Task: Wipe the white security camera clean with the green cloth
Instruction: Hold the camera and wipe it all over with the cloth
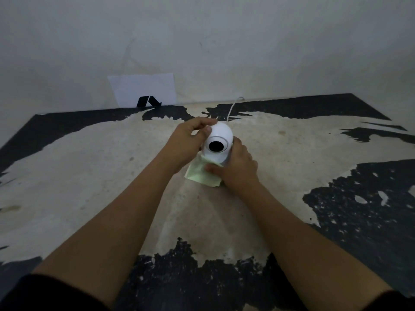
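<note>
The white security camera (219, 138), a rounded dome with a black lens facing me, stands upright on the worn table (89, 176) near its middle. My left hand (186, 142) grips the dome from the left, thumb and fingers over its top. My right hand (238, 167) presses the pale green cloth (199, 176) against the camera's lower right side and base. Part of the cloth spreads flat on the table in front of the camera. A white cable (232, 107) runs from behind the camera toward the wall.
The table top is black with large patches worn to beige. A white sheet of paper (143, 88) leans on the wall at the back, with a small black stand (149, 102) before it. The wall closes off the far edge.
</note>
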`<state>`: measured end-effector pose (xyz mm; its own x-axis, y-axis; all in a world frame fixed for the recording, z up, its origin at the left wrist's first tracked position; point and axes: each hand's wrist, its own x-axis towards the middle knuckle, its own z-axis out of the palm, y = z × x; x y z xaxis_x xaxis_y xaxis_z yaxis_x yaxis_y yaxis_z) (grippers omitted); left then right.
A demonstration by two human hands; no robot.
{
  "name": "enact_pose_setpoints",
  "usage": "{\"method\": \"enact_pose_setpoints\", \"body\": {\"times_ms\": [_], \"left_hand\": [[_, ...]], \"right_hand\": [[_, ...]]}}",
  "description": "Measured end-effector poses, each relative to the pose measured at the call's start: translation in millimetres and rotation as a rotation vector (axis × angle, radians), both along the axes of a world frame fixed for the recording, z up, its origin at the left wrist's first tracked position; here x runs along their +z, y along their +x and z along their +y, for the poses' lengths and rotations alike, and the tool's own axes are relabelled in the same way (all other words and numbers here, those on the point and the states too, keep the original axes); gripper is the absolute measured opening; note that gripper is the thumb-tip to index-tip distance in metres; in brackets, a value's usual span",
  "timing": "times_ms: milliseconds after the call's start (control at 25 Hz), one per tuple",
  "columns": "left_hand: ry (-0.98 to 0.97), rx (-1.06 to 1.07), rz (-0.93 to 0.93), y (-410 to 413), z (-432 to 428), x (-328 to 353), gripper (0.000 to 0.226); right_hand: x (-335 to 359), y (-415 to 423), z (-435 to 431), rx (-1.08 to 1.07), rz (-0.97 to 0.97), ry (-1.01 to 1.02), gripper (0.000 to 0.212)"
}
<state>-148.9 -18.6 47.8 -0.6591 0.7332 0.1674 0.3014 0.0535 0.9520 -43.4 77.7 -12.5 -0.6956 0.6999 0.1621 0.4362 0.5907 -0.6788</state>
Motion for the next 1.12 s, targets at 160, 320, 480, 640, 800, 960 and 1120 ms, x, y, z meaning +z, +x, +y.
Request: {"method": "enact_pose_setpoints", "body": {"times_ms": [160, 320, 480, 640, 800, 960, 1120], "left_hand": [[-0.029, 0.043, 0.136, 2, 2, 1, 0.021], [-0.038, 0.004, 0.12, -4, 1, -1, 0.02], [-0.036, -0.018, 0.117, -7, 0, -1, 0.02], [-0.033, -0.012, 0.115, -6, -1, -2, 0.02], [-0.042, -0.023, 0.132, -5, 0, 0, 0.023], [-0.039, -0.02, 0.156, -6, 0, 0, 0.024], [-0.04, -0.016, 0.186, -7, 1, -2, 0.023]], "right_hand": [[0, -15, -19, -0.203, 0.008, -0.058, 0.102], [0, -8, -13, -0.139, -0.118, 0.073, 0.097], [8, 1, 10, 0.033, -0.154, 0.053, 0.085], [19, 16, 45, 0.222, -0.119, -0.002, 0.064], [11, 13, 56, 0.207, -0.184, 0.163, 0.061], [6, 4, 31, 0.116, -0.212, 0.194, 0.087], [0, -10, -5, -0.129, -0.133, 0.068, 0.092]]}}
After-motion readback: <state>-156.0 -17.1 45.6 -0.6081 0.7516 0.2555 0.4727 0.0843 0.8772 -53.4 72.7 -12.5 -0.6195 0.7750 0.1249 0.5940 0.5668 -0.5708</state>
